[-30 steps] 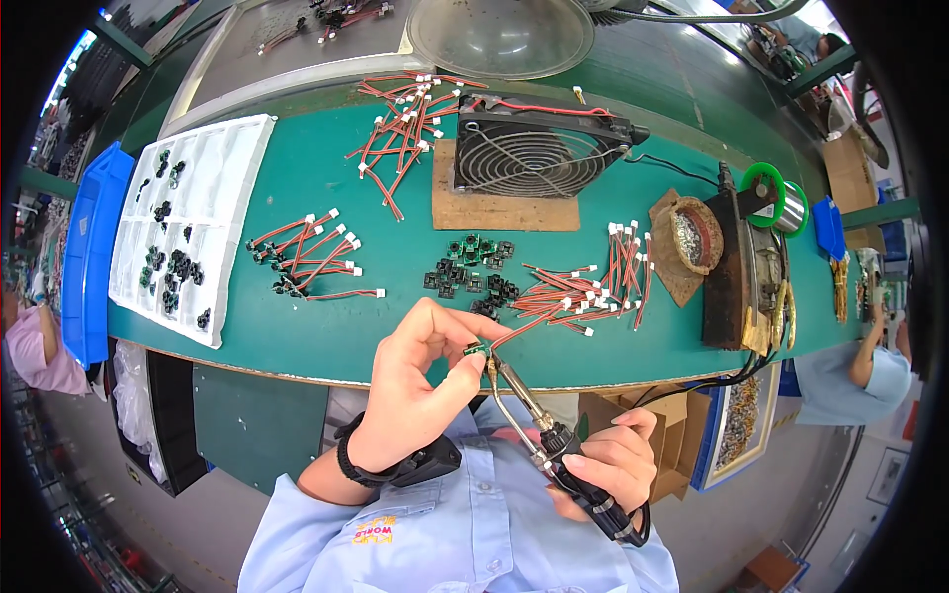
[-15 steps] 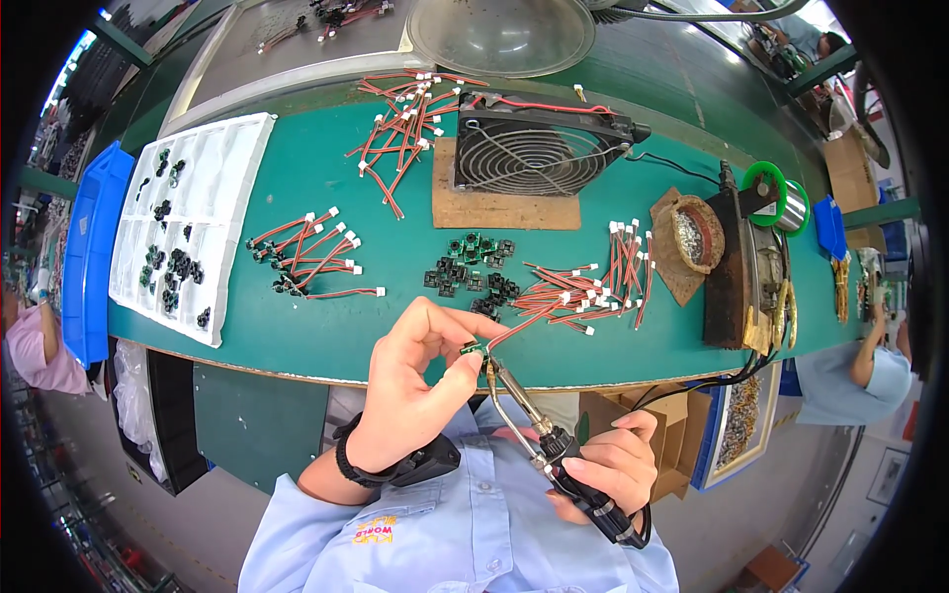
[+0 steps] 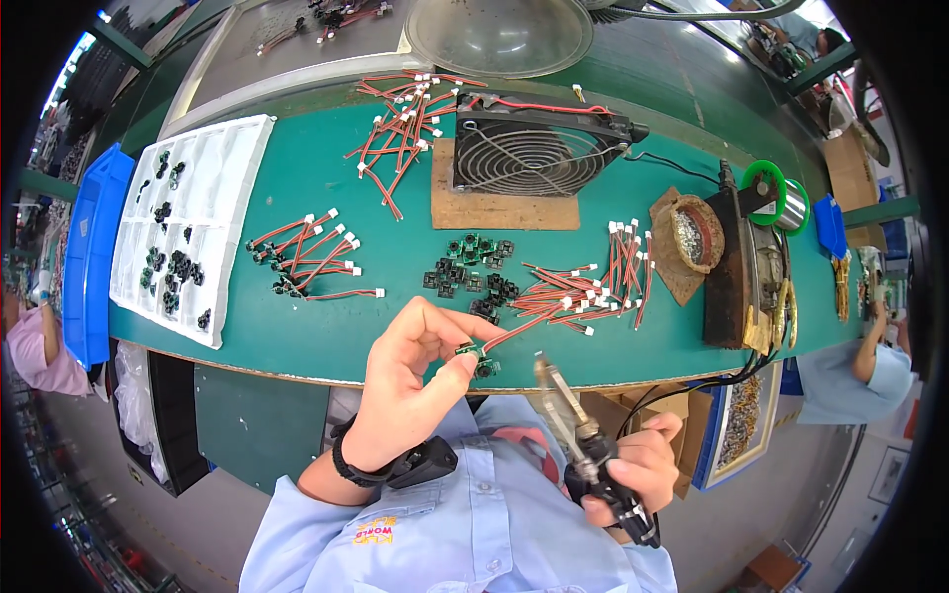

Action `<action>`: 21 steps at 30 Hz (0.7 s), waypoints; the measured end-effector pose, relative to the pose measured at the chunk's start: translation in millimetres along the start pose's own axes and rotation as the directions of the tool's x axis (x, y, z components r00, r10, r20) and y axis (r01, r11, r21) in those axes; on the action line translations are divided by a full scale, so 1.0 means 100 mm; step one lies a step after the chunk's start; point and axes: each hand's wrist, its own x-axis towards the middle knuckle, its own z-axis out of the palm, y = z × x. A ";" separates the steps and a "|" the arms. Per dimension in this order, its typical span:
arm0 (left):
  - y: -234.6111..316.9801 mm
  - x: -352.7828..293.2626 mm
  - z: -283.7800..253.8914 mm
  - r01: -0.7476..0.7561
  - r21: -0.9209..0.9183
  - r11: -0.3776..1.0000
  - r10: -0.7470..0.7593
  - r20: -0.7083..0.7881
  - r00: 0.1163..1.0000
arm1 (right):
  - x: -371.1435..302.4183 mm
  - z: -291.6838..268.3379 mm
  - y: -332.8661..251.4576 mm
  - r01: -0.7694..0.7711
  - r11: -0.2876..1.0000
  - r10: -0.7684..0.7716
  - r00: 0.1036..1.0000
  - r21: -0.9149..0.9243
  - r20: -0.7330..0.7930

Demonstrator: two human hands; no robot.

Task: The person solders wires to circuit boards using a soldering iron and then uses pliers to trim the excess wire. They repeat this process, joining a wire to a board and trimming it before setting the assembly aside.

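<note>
Between the thumb and fingers of my left hand is a small green circuit board, and a red-and-black wire lead runs from it toward the wire pile. My right hand is closed round the black handle of a soldering iron. The iron's metal tip points up and left, apart from the board. Just beyond my left hand lie several loose black-and-green boards. Right of them is a pile of wire leads with white connectors. Boards with wires attached lie to the left.
A black fan stands on cardboard at the back, beside more wire leads. At right are a round solder-scrap dish, a dark metal box and a solder spool. A white tray and blue bin stand left.
My right hand has drawn the soldering iron away from the board, to the right. My left hand stays nearly in place with the board.
</note>
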 end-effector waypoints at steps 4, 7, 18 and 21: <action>0.08 0.01 0.00 0.113 -0.126 0.986 -0.110 0.030 0.993 | -0.10 0.02 0.08 -0.061 0.998 0.060 0.986 -0.002 -0.153; 0.11 0.01 -0.03 0.217 -0.170 0.961 -0.208 0.067 0.976 | -0.16 0.15 0.16 -0.173 0.985 0.161 0.920 0.000 -0.357; 0.04 -0.02 -0.06 0.126 -0.172 0.977 -0.129 -0.006 0.992 | -0.02 0.37 0.48 -0.416 0.907 0.410 0.849 0.058 -0.334; 0.05 -0.04 -0.10 0.114 -0.102 0.988 -0.122 -0.075 0.990 | 0.18 0.35 0.56 -0.344 0.917 0.291 0.922 -0.199 -0.254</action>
